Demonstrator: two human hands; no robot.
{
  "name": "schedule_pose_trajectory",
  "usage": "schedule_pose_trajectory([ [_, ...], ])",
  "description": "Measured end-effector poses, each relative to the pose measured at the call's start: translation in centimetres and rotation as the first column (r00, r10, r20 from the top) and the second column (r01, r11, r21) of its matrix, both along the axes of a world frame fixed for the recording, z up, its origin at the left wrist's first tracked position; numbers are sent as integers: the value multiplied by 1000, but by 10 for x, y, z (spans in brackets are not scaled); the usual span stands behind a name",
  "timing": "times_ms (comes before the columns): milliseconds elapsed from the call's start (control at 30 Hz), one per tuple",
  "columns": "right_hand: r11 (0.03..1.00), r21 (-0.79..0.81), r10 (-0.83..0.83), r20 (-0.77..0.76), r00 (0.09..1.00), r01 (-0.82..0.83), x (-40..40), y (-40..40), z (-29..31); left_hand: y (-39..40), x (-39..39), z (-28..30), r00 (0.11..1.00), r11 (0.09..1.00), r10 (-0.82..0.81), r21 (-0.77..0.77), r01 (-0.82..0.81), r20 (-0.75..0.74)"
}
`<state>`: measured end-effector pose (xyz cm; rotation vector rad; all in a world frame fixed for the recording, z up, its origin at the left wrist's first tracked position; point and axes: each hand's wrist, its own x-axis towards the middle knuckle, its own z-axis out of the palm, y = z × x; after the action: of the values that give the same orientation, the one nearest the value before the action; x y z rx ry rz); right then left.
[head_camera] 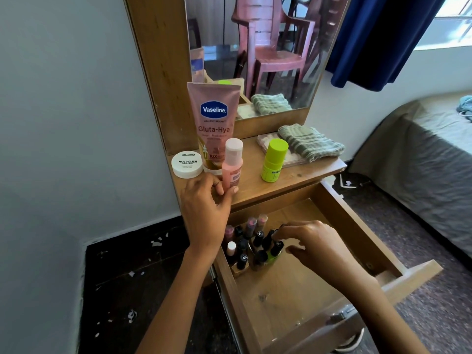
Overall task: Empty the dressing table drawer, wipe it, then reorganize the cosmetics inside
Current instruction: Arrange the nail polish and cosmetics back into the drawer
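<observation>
— What sort of place is this?

— A bedroom in a home. A bed [419,149] with a grey sheet stands to the right, under a window [452,19] hung with a dark blue curtain [378,42].

— Anything else?

— A wooden dressing table [158,72] with a mirror [255,47], which reflects a pink plastic chair [270,44]. Its surface [293,172] carries a Vaseline lotion tube [213,123] and a nail polish remover tub [187,164].
</observation>
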<state>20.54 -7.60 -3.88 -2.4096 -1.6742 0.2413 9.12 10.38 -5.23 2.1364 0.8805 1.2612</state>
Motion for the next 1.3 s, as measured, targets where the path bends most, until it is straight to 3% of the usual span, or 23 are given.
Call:
schedule_pose_trajectory([
  [133, 975, 197, -86, -81, 993, 101, 6, -2, 12, -3, 0, 4, 1000, 1000, -24, -10, 23, -8],
  [200, 903, 384, -94, -260, 961, 192, 3, 3, 19, -10, -2, 12, 994, 994, -106, -34, 107, 16],
  [267, 813, 487, -55, -483, 874, 320, -3, 11, 26, -19, -6, 20, 977, 973, -214, -82, 214, 13],
  [367, 769, 477, 56, -714, 698, 426, -9, 21, 33, -30, -12, 24, 925, 899, -379, -245, 364, -16],
  [533, 781, 364, 119, -884, 452, 508, -14, 15, 35, -44, -16, 29, 835, 705, -548, -510, 492, 48],
  [633, 761, 336, 93, -903, 419, 555, -10, 4, 34, -49, -20, 26, 798, 698, -603, -498, 515, -19],
  [667, 739, 342, 56, -890, 452, 581, -6, 0, 32, -51, -23, 23, 794, 737, -602, -444, 510, -88],
  [733, 685, 381, -114, -786, 608, 620, 6, -10, 24, -52, -31, 13, 801, 824, -555, -283, 491, -224],
  [800, 689, 407, -378, -505, 776, 600, 20, -19, 13, -51, -38, 4, 816, 875, -482, -122, 469, -319],
  [900, 759, 295, -539, -215, 814, 581, 32, -23, -8, -49, -39, -6, 794, 887, -415, -5, 461, -445],
  [1000, 803, 173, -567, -74, 821, 570, 32, -13, -26, -48, -35, -10, 777, 892, -315, 109, 438, -545],
  [1167, 894, 98, -448, 172, 877, 437, 24, 3, -33, -49, -29, -11, 784, 878, -275, 187, 441, -556],
  [1300, 918, -38, -380, 209, 901, 395, 22, 5, -41, -49, -29, -11, 781, 889, -255, 179, 421, -570],
])
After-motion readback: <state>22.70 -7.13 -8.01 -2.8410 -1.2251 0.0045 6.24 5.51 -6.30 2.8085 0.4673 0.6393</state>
